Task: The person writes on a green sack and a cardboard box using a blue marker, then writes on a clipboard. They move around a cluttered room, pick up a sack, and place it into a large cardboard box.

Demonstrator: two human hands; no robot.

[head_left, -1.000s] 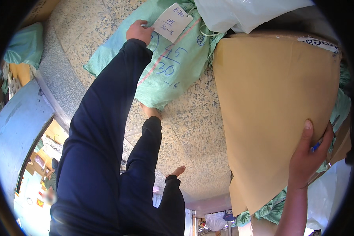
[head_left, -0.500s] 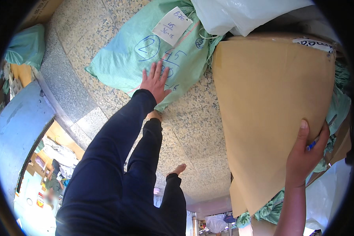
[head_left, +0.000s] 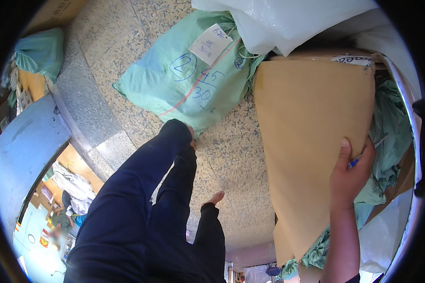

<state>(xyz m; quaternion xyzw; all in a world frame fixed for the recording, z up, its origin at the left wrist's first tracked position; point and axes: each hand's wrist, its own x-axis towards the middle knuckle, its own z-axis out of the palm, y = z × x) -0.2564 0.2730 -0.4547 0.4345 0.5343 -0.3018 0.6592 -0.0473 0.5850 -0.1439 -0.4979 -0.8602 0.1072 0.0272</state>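
The woven sack (head_left: 167, 87) is pale green, crossed by a thin red stripe and marked in blue; its tag (head_left: 211, 45) is white with blue marks. The carton (head_left: 311, 118) is plain brown, the pen (head_left: 352, 163) partly bright blue, and the sleeve (head_left: 137, 179) dark navy. Flooring (head_left: 233, 141) is beige flecked with dark grey, the plastic sheet (head_left: 288, 21) white, the tied bag (head_left: 42, 52) blue-green, and the curved panel (head_left: 28, 137) light blue.
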